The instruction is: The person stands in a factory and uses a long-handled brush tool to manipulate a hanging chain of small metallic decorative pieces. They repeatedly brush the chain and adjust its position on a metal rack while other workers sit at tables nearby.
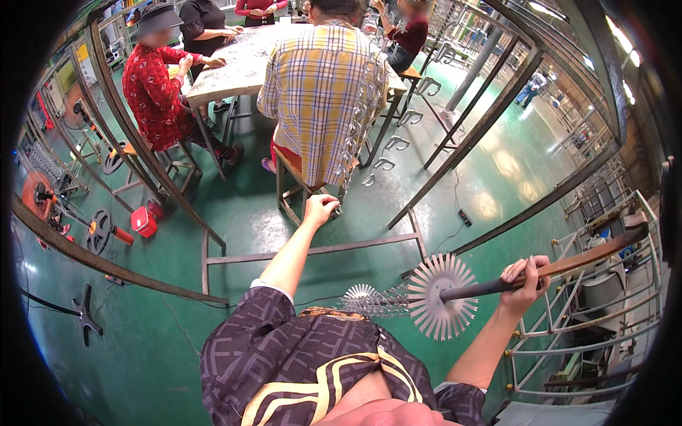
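Observation:
My left hand (320,209) reaches forward, its fingertips pinched together on a small shiny metal piece (339,209) whose shape is mostly hidden. A hanging string of silvery metal pieces (353,138) runs down close to those fingers. Out to the right, my right hand (526,281) is wrapped around a dark rod (474,290). On that rod sits a round metal disc (426,312) with slots cut all round its rim. A smaller slotted disc (361,292) shows in front of my body, with a cluster of thin metal pieces (380,303) between the two.
Steel frame bars (312,250) surround me. Several metal hooks (396,144) hang in a row ahead. A person in a checked shirt (323,92) sits close in front; others work around a table (241,60). A red bucket (144,222) and fans (39,190) stand left, a metal rack (590,389) right.

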The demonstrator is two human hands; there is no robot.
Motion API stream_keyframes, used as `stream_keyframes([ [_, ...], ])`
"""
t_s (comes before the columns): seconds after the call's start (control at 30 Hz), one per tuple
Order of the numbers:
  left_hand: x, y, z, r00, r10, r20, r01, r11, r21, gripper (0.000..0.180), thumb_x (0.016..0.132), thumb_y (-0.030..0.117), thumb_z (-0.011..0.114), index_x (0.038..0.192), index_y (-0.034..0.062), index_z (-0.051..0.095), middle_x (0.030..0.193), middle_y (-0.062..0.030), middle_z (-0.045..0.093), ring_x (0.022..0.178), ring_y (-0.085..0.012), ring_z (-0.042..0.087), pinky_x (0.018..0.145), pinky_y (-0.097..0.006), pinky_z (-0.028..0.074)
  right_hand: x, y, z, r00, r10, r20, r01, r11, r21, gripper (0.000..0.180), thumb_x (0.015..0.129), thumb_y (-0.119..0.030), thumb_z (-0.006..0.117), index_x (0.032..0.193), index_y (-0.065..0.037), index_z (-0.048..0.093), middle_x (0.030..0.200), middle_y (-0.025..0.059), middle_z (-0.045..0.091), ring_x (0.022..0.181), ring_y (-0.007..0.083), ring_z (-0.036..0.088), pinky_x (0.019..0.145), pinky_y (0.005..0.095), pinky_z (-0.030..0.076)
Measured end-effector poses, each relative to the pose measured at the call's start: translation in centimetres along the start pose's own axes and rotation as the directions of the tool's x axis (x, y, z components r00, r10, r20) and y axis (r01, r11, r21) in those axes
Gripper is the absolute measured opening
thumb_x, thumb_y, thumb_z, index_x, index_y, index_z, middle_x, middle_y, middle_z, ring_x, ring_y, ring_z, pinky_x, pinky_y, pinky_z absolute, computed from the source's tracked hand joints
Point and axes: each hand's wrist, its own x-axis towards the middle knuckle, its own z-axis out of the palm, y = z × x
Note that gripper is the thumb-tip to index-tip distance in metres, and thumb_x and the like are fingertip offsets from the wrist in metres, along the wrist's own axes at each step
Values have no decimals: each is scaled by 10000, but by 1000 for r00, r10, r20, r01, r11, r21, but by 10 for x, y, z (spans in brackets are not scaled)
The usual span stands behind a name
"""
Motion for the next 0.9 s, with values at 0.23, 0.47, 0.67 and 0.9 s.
stream_keyframes([
  [0.23, 6, 4, 13, 1000, -9, 18, 10, 999, -46, 164, 725, 166, 712, 833, 43, 707, 724, -75, 684, 643, -111, 627, 611, -258, 479, -1, 0, 2, 1000, -7, -3, 7, 999, -31, 66, 843, -14, 472, 803, -18, 420, 472, 62, 425, 360, 133, 390, 363, 257, 376],
  [0.47, 7, 0, 29, 992, -99, 73, 103, 993, -57, 180, 734, 176, 721, 848, 36, 709, 731, -56, 688, 655, -81, 617, 617, -252, 490, -1, 1, 1, 1000, -17, 0, 17, 999, -44, 67, 849, -29, 470, 797, -22, 429, 473, 61, 424, 363, 128, 388, 372, 254, 381],
  [0.67, 10, 5, 43, 994, -107, 10, 107, 993, -52, 212, 711, 212, 733, 845, 49, 710, 735, -71, 688, 660, -112, 631, 638, -268, 489, -2, 0, -2, 1000, -22, -10, 21, 998, -58, 94, 863, -61, 469, 778, -33, 440, 470, 59, 423, 366, 123, 384, 385, 249, 379],
  [0.9, 12, 2, 47, 988, -152, 39, 149, 987, 51, 232, 694, 209, 737, 861, 50, 707, 753, -90, 688, 678, -134, 649, 647, -270, 494, -2, -2, 2, 999, -31, -26, 29, 998, -63, 100, 865, -59, 464, 772, -35, 436, 469, 58, 420, 365, 123, 385, 386, 246, 383],
])
